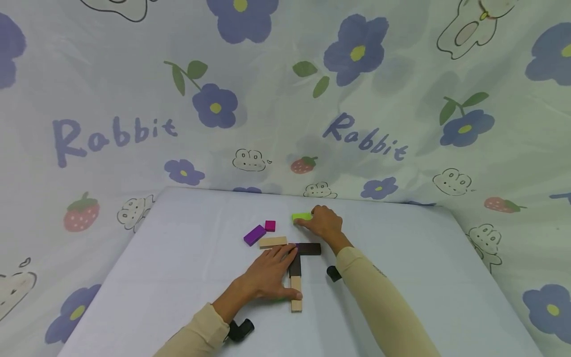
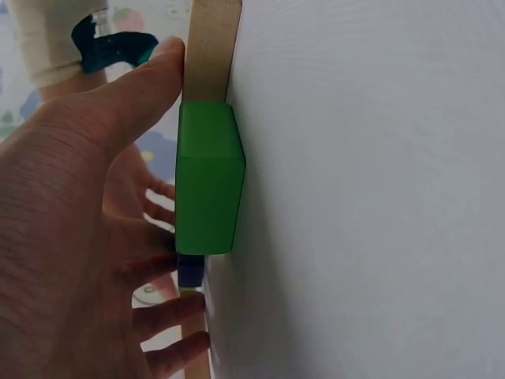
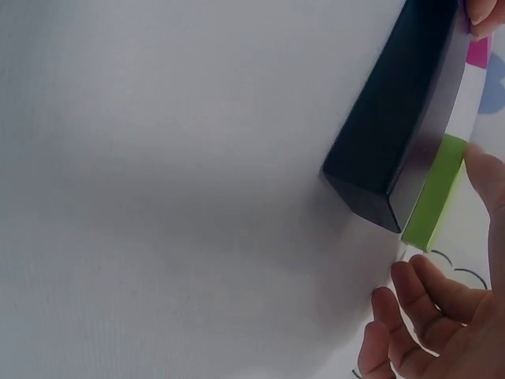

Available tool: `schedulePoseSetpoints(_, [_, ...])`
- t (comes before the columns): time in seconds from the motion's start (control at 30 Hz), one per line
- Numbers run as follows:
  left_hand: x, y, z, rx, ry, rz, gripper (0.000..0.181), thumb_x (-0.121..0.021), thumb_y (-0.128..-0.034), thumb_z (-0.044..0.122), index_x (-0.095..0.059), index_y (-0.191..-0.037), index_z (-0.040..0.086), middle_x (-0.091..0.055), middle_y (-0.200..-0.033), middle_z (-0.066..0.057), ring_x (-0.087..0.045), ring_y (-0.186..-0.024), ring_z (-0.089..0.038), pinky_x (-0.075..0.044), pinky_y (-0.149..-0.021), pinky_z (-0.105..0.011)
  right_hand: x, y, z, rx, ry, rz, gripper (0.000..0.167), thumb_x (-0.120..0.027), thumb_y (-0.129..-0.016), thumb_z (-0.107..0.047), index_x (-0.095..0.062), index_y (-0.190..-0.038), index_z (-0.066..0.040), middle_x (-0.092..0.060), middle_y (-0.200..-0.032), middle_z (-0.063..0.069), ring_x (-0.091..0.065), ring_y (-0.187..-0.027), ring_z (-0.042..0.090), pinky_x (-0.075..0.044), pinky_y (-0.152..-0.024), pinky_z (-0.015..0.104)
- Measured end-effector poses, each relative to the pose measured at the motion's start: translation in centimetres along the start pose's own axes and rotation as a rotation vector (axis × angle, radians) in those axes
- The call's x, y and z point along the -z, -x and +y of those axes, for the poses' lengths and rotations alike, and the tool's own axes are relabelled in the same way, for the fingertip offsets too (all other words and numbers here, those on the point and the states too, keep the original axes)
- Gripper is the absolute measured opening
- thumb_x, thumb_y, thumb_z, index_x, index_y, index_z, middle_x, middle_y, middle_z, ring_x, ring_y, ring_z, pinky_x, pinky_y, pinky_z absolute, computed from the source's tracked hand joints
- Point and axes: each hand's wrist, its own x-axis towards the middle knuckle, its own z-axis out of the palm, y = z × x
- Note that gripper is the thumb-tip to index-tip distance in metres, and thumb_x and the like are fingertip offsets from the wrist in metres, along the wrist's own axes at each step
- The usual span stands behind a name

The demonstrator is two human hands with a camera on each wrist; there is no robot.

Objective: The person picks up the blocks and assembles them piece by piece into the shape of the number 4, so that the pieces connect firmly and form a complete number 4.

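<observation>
My left hand (image 1: 269, 275) spreads over the middle blocks, its thumb on a plain wooden block (image 1: 296, 303) and its fingertips at a dark block (image 1: 309, 249) lying crosswise. A second dark block (image 1: 295, 266) extends below that one, end to end with the plain wood. Beside the left thumb, a green block (image 2: 209, 185) shows clearly in the left wrist view; the hand mostly covers it in the head view. Farther back, my right hand (image 1: 325, 223) holds a lime green block (image 1: 301, 217), thumb against its near side; its right end is hidden.
Left of the right hand lie a magenta block (image 1: 270, 226), a purple block (image 1: 255, 235) and another plain wooden block (image 1: 273, 242). Black devices (image 1: 241, 330) sit at the wrists. A patterned cloth (image 1: 276, 109) hangs behind the white table (image 1: 178, 277).
</observation>
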Motion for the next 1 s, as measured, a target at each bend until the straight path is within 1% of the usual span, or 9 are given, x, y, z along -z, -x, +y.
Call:
schedulePoseSetpoints(0.17, [-0.1, 0.0, -0.1, -0.002, -0.001, 0.006, 0.111, -0.06, -0.0805, 0.081, -0.028, -0.16, 0.011, -0.024, -0.166, -0.006, -0.029, -0.148, -0.03, -0.029, -0.117, -0.053, 0.0, -0.1, -0.2, -0.006, -0.002, 0.003, 0.081, -0.069, -0.08, -0.074, -0.07, -0.121, -0.004, -0.068, -0.094, 0.006, -0.055, -0.075, 0.019, -0.047, -0.066, 0.036])
schedulePoseSetpoints(0.37, [0.0, 0.0, 0.0, -0.005, 0.007, 0.008, 0.111, -0.061, -0.0802, 0.08, -0.029, -0.16, 0.01, -0.025, -0.166, -0.007, -0.029, -0.148, -0.03, -0.03, -0.117, -0.053, -0.4, -0.2, -0.6, -0.027, 0.009, -0.004, 0.078, -0.067, -0.08, -0.075, -0.069, -0.114, -0.005, -0.063, -0.09, 0.005, -0.055, -0.077, 0.02, -0.048, -0.068, 0.037])
schedulePoseSetpoints(0.57, [0.2, 0.1, 0.1, -0.005, -0.002, 0.012, 0.11, -0.06, -0.0806, 0.08, -0.029, -0.16, 0.01, -0.026, -0.166, -0.007, -0.03, -0.148, -0.03, -0.03, -0.116, -0.052, -0.7, -0.3, -1.2, -0.044, 0.016, 0.007, 0.08, -0.068, -0.078, -0.076, -0.067, -0.114, -0.003, -0.062, -0.096, 0.008, -0.056, -0.081, 0.022, -0.052, -0.073, 0.041])
schedulePoseSetpoints(0.7, [0.3, 0.2, 0.2, -0.009, -0.004, 0.017, 0.11, -0.062, -0.0808, 0.078, -0.03, -0.16, 0.009, -0.026, -0.165, -0.008, -0.03, -0.147, -0.03, -0.031, -0.116, -0.052, -0.6, -0.1, -1.5, -0.043, 0.019, 0.012, 0.082, -0.068, -0.078, -0.075, -0.066, -0.114, -0.002, -0.062, -0.099, 0.011, -0.056, -0.082, 0.023, -0.053, -0.074, 0.041])
schedulePoseSetpoints(0.87, [0.2, 0.1, 0.2, -0.008, -0.005, 0.012, 0.109, -0.061, -0.0812, 0.079, -0.03, -0.16, 0.009, -0.025, -0.166, -0.007, -0.029, -0.148, -0.029, -0.03, -0.117, -0.051, -0.5, 0.0, -1.7, -0.035, 0.013, 0.012, 0.075, -0.069, -0.08, -0.071, -0.066, -0.11, -0.002, -0.061, -0.096, 0.01, -0.055, -0.081, 0.022, -0.053, -0.071, 0.039])
schedulePoseSetpoints(1.0, [0.1, 0.1, 0.1, -0.007, 0.0, 0.009, 0.11, -0.061, -0.0812, 0.079, -0.029, -0.16, 0.01, -0.025, -0.166, -0.006, -0.028, -0.149, -0.029, -0.03, -0.117, -0.051, -0.4, 0.0, -1.6, -0.001, -0.017, 0.015, 0.068, -0.072, -0.082, -0.065, -0.066, -0.106, -0.002, -0.061, -0.093, 0.01, -0.055, -0.078, 0.022, -0.052, -0.067, 0.038])
